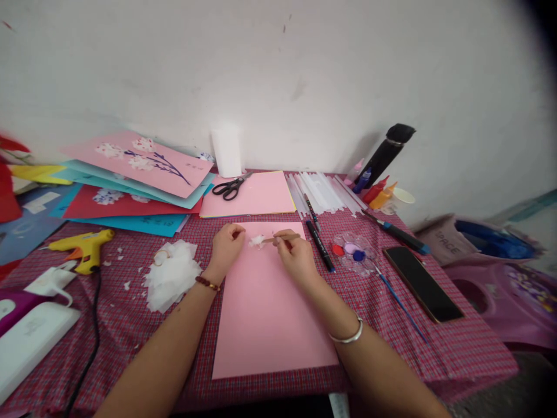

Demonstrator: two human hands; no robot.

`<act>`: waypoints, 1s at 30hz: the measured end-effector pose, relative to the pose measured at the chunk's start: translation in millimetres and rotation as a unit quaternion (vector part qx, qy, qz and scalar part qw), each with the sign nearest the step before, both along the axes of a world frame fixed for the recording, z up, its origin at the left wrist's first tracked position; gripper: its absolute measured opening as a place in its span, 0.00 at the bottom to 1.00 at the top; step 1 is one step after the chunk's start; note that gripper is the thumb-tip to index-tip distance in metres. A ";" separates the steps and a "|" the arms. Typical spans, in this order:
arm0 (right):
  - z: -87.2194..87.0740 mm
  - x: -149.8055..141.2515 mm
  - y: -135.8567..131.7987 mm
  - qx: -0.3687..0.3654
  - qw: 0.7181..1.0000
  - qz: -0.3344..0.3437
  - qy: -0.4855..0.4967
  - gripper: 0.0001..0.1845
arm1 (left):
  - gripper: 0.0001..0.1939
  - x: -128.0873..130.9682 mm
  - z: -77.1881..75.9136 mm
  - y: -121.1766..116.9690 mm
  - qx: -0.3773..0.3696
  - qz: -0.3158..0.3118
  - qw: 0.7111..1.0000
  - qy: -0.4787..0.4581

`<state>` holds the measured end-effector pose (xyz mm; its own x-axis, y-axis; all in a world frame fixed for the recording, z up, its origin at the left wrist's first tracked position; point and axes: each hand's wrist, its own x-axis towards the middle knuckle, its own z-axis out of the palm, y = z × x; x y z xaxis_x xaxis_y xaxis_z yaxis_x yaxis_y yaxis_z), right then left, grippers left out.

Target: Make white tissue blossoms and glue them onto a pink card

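Observation:
A pink paper sheet point(265, 313) lies in front of me on the red checked tablecloth point(130, 325). Near its top edge sits a small white tissue tuft point(256, 241). My left hand point(226, 247) is closed in a loose fist, its fingertips pressed on the sheet just left of the tuft. My right hand point(296, 255) is closed around a thin wooden stick point(285, 237), whose tip points left and touches the tuft.
A white tissue pile point(172, 276) and a yellow glue gun point(85, 247) lie at left. Black markers point(319, 244), a paint palette point(352, 249), a blue brush point(398, 299) and a phone point(422, 284) lie at right. Scissors point(230, 187) and stacked coloured paper point(134, 180) lie behind.

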<state>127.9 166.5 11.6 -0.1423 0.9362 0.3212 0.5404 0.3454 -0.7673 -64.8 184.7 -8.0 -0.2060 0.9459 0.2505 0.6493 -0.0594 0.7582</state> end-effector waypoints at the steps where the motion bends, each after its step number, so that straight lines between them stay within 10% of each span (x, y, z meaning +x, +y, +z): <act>1: -1.2 -0.2 0.8 -0.003 1.000 0.002 0.009 0.10 | 0.07 -0.1 -0.3 0.1 0.001 0.000 1.000 0.000; 13: -7.9 7.6 9.2 -0.033 0.978 -0.011 0.206 0.09 | 0.07 -3.0 -6.5 1.8 0.017 -0.011 1.000 0.003; 25: -14.7 7.3 14.2 -0.059 0.978 -0.026 0.196 0.09 | 0.06 -3.7 -7.4 1.9 0.020 -0.013 1.000 0.000; 30: -16.6 7.3 15.2 -0.061 0.974 -0.044 0.213 0.10 | 0.15 -2.9 6.3 -2.0 0.093 -0.137 0.986 0.016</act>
